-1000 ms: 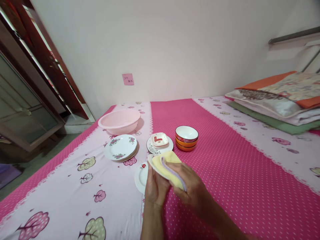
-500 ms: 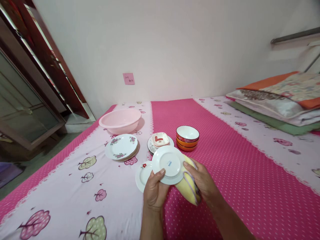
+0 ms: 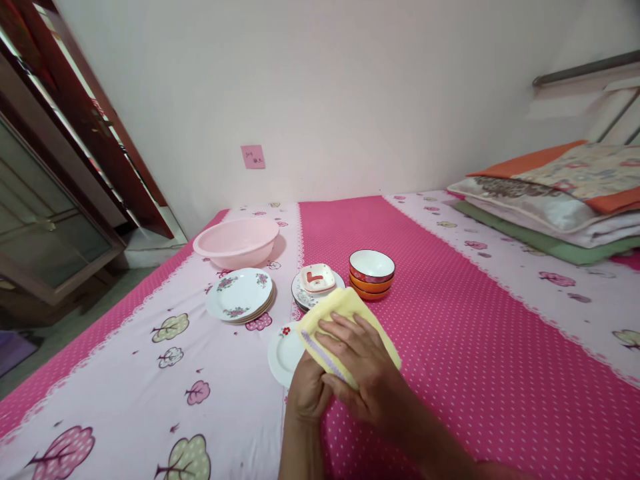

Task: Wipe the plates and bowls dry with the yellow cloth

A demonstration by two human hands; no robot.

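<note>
My right hand (image 3: 357,350) lies across a yellow cloth (image 3: 333,310) with lilac edging, fingers spread and pressed onto it. The cloth covers the small white plate that both hands held a moment ago; the plate itself is hidden now. Below the cloth's near edge, my left hand (image 3: 306,387) is closed, its grip on the plate partly out of sight. On the bed, just left of the cloth, lies another white plate (image 3: 283,357) with a red flower on its rim. Behind the cloth, a squarish red-and-white dish (image 3: 318,277) rests on a stack of round plates (image 3: 301,295).
A stack of floral plates (image 3: 240,295) sits to the left, with a pink basin (image 3: 235,244) behind it. Stacked bowls (image 3: 371,285) with orange outsides stand right of the middle. Folded bedding (image 3: 555,200) is piled at the right against the wall (image 3: 350,100).
My right hand has brought the cloth from the plate's right side over its face, hiding it. My left hand has stayed near the same place, closing at the plate's lower edge.
</note>
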